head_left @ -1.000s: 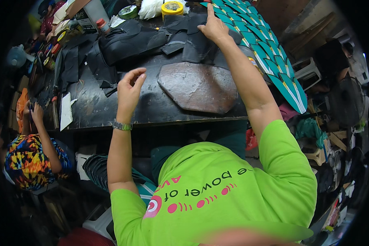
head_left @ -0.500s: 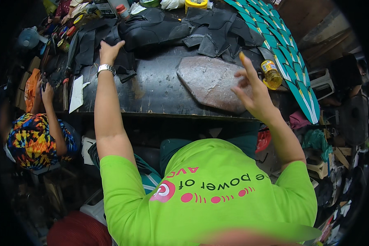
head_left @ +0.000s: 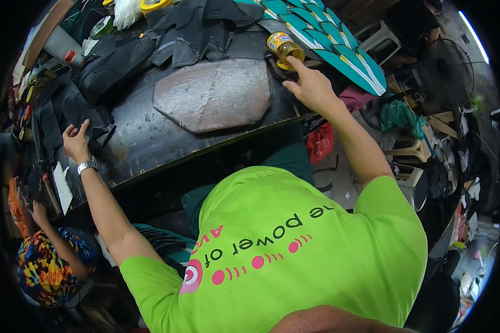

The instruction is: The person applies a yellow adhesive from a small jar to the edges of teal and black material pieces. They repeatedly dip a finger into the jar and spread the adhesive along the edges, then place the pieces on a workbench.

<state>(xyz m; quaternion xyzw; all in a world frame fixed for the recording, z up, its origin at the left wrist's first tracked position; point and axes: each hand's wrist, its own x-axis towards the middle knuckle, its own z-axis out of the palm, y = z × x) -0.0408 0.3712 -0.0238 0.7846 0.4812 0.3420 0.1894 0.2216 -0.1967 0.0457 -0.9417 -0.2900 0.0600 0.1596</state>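
My right hand (head_left: 312,87) reaches over the far right of the table, thumb and index finger apart. Its index finger points at the base of a tilted, yellow-labelled jar (head_left: 285,48) with yellowish contents; whether they touch I cannot tell. A dark object (head_left: 273,66), its kind unclear, lies beside the jar. At the left, my left hand (head_left: 76,141) rests by flat black cut pieces (head_left: 75,108), thumb raised and fingers loosely bent, nothing visible in it. Between the hands lies a worn, many-sided slab (head_left: 214,95).
More black pieces (head_left: 191,28) and a curved black shape (head_left: 114,66) lie along the far side. Overlapping green pieces with white stripes (head_left: 339,47) cover the far right. A white scrap (head_left: 62,187) is at the left edge. A person in a colourful shirt (head_left: 53,269) sits left.
The view has turned rightward. My right hand has gone from raised above the slab to beside the jar. My left hand's fingers are more bent.
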